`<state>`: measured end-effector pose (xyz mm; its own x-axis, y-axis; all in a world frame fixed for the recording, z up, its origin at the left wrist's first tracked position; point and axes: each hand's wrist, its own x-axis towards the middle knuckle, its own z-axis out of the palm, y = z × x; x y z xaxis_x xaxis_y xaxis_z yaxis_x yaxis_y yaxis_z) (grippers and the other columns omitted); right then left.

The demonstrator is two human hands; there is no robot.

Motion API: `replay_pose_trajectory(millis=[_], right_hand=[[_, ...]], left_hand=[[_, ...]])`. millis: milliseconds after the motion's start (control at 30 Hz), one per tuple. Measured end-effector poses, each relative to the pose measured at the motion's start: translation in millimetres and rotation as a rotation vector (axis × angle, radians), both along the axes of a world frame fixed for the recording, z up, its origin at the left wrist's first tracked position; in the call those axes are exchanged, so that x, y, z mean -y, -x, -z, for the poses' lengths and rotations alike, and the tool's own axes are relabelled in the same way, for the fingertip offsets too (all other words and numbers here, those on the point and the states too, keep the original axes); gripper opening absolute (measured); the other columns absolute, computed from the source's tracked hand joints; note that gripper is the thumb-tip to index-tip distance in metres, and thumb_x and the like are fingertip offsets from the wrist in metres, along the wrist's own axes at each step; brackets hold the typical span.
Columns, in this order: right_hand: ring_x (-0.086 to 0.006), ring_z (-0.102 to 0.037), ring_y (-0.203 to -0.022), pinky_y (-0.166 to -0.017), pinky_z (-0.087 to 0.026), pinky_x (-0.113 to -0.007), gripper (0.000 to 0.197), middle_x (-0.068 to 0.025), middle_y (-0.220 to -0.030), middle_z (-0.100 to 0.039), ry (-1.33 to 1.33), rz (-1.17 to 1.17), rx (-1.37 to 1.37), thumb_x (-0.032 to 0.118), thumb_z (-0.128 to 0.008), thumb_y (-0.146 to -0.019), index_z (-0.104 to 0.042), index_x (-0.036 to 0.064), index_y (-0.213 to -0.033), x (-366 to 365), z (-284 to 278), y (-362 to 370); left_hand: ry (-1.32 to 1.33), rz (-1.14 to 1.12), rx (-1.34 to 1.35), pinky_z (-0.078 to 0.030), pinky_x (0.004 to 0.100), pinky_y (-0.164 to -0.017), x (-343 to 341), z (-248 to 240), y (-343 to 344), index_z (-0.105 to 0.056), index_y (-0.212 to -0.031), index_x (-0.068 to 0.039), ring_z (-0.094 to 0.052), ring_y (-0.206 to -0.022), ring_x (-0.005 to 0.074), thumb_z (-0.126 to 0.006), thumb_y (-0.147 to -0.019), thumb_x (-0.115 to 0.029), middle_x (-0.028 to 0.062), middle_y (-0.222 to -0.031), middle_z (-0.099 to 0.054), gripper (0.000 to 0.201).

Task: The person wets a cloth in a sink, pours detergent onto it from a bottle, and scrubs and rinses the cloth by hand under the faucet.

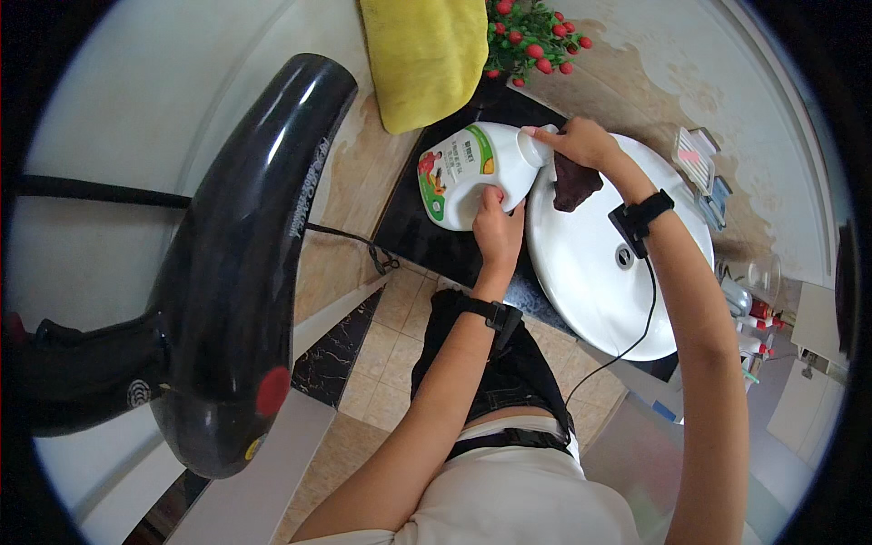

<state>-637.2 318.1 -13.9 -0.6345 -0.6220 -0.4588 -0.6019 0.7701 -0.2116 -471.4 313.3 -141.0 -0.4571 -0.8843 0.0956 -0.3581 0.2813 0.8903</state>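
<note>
A black tabletop (409, 222) runs beside a white sink (590, 272) in a tiled washroom. Over the tabletop, next to the sink's rim, the white bottle (463, 168) leans with its cap (532, 148) toward the basin. The left hand (498, 232) is wrapped round its handle (515, 188); the right hand (586, 143) grasps the cap, a brown cloth (575, 186) hanging beneath; whether that is gripped too, I can't tell. The bottle looks like stiff, smooth plastic: likely heavy if full, slippery when wet, hardly fragile. The handle should give the surest hold, the cap a steadying one.
</note>
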Motion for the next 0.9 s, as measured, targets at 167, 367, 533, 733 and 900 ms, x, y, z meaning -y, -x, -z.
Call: replay_pose_trajectory(millis=[167,367,533,733,900], right_hand=[[-0.0324,-0.059,-0.069,-0.063,-0.046,-0.038,0.070,-0.0199,-0.071,-0.060,0.127,-0.106,0.000,0.065,-0.049,-0.067,-0.062,-0.0026,-0.075,1,14,8],[-0.0314,-0.057,-0.064,-0.057,-0.042,-0.040,0.045,-0.0129,-0.068,-0.058,0.346,-0.435,-0.077,0.041,-0.065,-0.067,-0.047,0.0081,-0.092,6,3,6],[-0.0278,-0.057,-0.067,-0.058,-0.044,-0.037,0.052,-0.0053,-0.070,-0.059,0.300,-0.636,-0.100,0.035,-0.067,-0.067,-0.043,0.0175,-0.109,11,-16,-3],[-0.0263,-0.058,-0.067,-0.059,-0.045,-0.037,0.062,-0.0066,-0.072,-0.061,0.266,-0.562,-0.054,0.049,-0.063,-0.067,-0.044,0.0144,-0.115,14,-25,-15],[-0.0276,-0.060,-0.067,-0.059,-0.047,-0.038,0.061,-0.0116,-0.069,-0.061,0.246,-0.410,-0.072,0.064,-0.051,-0.068,-0.060,0.0048,-0.082,28,-28,-27]], left_hand=[[-0.034,0.016,-0.051,-0.045,0.0409,-0.062,2,2,3,-0.048,-0.078,-0.001,-0.056,-0.071,0.0354,-0.069,-0.065,-0.017,0.0171,-0.074,-0.057,0.030],[-0.001,0.044,-0.056,-0.046,0.0378,-0.055,19,4,-2,-0.052,-0.071,0.002,-0.059,-0.061,0.0337,-0.073,-0.062,-0.020,0.0177,-0.065,-0.059,0.032],[-0.042,0.095,-0.086,-0.046,0.0298,-0.054,29,9,-10,-0.055,-0.080,0.003,-0.060,-0.059,0.0192,-0.072,-0.065,-0.014,0.0142,-0.067,-0.061,0.028],[-0.190,0.075,-0.148,-0.047,0.0316,-0.059,35,-1,-25,-0.054,-0.082,0.004,-0.062,-0.066,0.0239,-0.069,-0.068,-0.014,0.0149,-0.072,-0.062,0.028],[-0.190,0.067,-0.211,-0.047,0.0281,-0.059,37,-2,-29,-0.055,-0.085,0.005,-0.061,-0.065,0.0160,-0.070,-0.067,-0.013,0.0134,-0.074,-0.063,0.029]])
